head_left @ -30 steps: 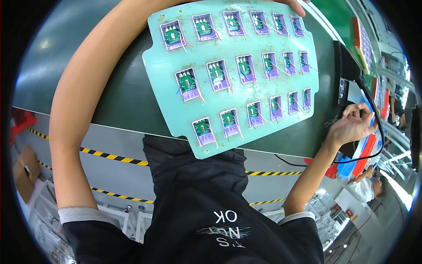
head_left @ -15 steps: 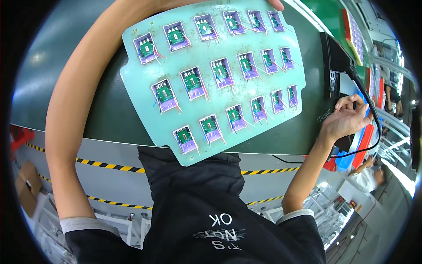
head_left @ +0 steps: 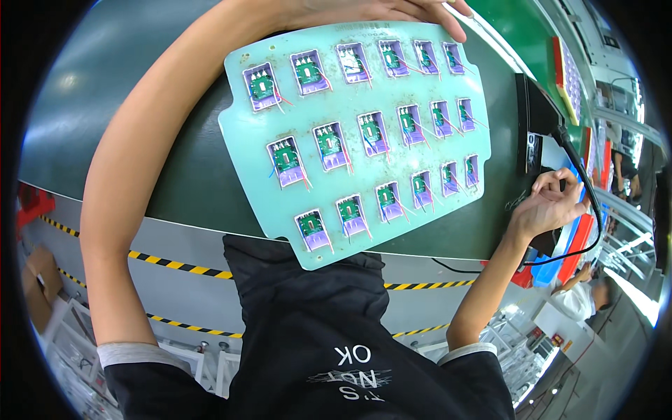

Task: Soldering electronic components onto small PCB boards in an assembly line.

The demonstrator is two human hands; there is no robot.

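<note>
A light green fixture board lies across the near edge of the dark green workbench, its near corner jutting over. Set in it are three rows of purple pockets, each with a small green circuit board and thin red, blue and white wires. My left hand reaches round the board's far side and grips that edge, partly cut off by the picture's top. At the right, my right hand is closed, fingers curled toward the thumb, beside a black box-shaped device. Whatever its fingers may pinch is hidden.
A black cable loops from the device round my right hand. Blue and red bins stand at the bench's right end. Farther back lies a tray of purple parts. Another person is at the far right. Thin loose wires lie near my right wrist.
The fixture board has shifted right along the bench together with my left hand, more of which now shows. My right hand keeps its curled pose by the device. The view has shifted slightly.
</note>
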